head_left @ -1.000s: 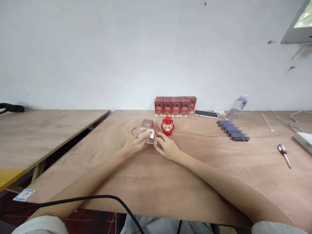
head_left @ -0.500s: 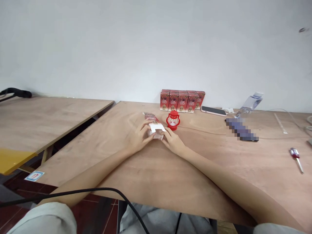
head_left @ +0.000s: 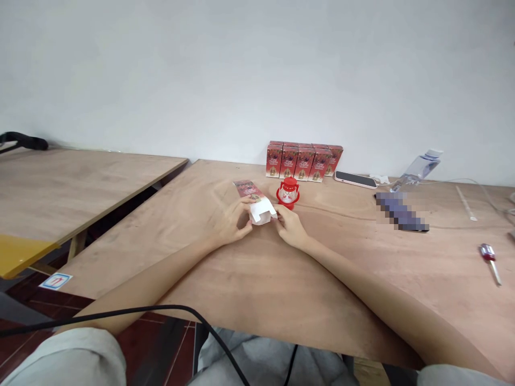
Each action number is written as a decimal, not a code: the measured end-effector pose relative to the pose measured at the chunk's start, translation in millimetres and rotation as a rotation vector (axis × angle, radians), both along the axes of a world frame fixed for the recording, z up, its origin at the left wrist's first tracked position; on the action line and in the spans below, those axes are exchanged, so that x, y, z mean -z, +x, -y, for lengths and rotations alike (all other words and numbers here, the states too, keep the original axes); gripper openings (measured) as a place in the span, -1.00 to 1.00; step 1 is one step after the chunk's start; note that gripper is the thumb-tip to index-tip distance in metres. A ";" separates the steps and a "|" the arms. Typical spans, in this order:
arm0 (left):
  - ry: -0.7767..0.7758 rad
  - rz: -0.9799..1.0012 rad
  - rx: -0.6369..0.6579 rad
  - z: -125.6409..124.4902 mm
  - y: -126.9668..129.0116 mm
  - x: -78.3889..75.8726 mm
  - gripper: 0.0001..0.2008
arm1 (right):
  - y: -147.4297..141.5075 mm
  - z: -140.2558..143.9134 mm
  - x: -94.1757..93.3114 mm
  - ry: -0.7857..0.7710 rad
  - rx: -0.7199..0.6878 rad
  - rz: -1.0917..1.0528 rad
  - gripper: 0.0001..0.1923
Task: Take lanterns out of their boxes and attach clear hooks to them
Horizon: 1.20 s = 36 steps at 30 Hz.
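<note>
As the left hand [head_left: 230, 224] and right hand [head_left: 291, 229] clasp opposite sides of an open-ended carton [head_left: 258, 201], just left of a red lantern [head_left: 288, 194] on the counter [head_left: 249, 284], its seemingly light card likely creases easily, best held gently along the side edges.

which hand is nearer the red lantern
Right: the right hand is just in front of the lantern; the left hand is farther left, at the open box.

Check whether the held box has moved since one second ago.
Yes. The far end of the held box has swung left, away from the red lantern.
</note>
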<state>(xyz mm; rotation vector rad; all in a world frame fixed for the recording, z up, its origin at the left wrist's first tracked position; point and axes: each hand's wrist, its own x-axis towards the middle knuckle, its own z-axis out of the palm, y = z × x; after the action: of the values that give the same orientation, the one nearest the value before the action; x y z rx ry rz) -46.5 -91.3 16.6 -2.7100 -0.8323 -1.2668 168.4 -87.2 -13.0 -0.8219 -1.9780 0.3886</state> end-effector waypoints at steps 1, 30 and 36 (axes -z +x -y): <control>0.013 -0.037 0.024 -2.0 0.0 1.3 -0.72 | 0.1 -1.2 -0.2 -0.055 0.004 -0.036 -0.74; 0.055 -0.242 -0.137 -2.0 6.8 1.0 -0.72 | 1.2 -4.9 -2.9 -0.288 -0.030 -0.182 -0.90; 0.073 -0.236 -0.307 -1.8 11.8 5.7 -0.89 | 1.1 -4.7 -0.9 -0.141 -0.059 -0.004 -0.79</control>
<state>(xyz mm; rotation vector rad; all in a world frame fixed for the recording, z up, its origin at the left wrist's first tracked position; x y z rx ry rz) -34.7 -89.5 11.0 -2.4865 -1.0926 -0.8779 169.5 -82.5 -12.1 -0.8517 -1.9916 0.5695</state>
